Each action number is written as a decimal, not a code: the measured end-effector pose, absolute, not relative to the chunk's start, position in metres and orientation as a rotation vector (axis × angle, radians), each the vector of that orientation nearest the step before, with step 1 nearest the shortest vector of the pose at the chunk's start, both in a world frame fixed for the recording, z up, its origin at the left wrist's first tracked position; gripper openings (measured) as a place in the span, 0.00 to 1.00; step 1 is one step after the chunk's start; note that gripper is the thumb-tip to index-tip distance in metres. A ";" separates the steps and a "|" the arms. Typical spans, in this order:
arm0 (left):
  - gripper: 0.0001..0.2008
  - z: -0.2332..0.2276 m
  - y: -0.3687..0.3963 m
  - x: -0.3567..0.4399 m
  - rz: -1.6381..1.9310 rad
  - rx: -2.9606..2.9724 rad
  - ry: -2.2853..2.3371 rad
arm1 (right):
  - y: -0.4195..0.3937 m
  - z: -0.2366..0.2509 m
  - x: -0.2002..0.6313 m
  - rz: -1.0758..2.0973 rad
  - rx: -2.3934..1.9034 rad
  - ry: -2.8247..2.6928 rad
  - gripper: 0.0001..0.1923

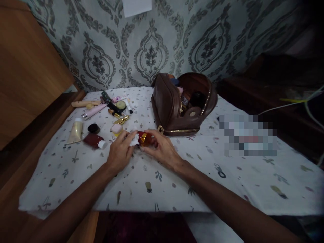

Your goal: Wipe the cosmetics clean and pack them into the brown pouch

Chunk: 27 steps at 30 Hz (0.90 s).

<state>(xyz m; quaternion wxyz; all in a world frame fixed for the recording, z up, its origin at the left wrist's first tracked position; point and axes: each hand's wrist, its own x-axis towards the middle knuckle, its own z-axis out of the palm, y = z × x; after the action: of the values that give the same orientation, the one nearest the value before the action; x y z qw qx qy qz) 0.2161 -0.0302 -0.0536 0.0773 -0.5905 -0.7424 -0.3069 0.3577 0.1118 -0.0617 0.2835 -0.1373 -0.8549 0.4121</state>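
Observation:
Over the middle of the table, my right hand [163, 146] is closed around a small red and amber bottle [144, 138] with a gold band, lying on its side. My left hand [122, 150] pinches a crumpled white tissue [134, 139] against the bottle's red end. Just beyond my left hand stands a small jar with a pale pink lid [116, 128] and a yellow base. Farther left are a dark red bottle with a white cap [94, 140], a round black item [93, 128] and a cream tube [75, 131]. The fingers partly cover the bottle.
An open brown leather bag [168, 101] with items inside stands behind my right hand. Several cosmetics, including gold tubes [122, 119] and a pink tube [95, 111], lie at the back left. A keyring [221, 172] shows at right, near a blurred-out patch. A wooden cabinet [32, 67] borders the left.

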 end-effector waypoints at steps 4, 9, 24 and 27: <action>0.27 -0.052 -0.031 0.220 -0.885 -1.821 -2.164 | 0.113 -0.065 0.356 1.028 -0.349 -2.297 0.29; 0.29 -0.051 -0.032 0.228 -0.802 -1.945 -2.002 | 0.110 -0.062 0.355 1.156 -0.413 -2.211 0.24; 0.29 -0.051 -0.031 0.227 -0.745 -1.927 -2.058 | 0.112 -0.060 0.356 1.151 -0.457 -2.211 0.24; 0.29 -0.051 -0.031 0.224 -0.750 -1.877 -2.132 | 0.114 -0.064 0.355 1.147 -0.393 -2.236 0.27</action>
<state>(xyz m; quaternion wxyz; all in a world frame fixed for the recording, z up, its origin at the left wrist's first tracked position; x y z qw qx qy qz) 0.2235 -0.0305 -0.0507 0.1016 -0.6356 -0.7219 -0.2541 0.3552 0.1144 -0.0637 0.2947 -0.1475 -0.8401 0.4309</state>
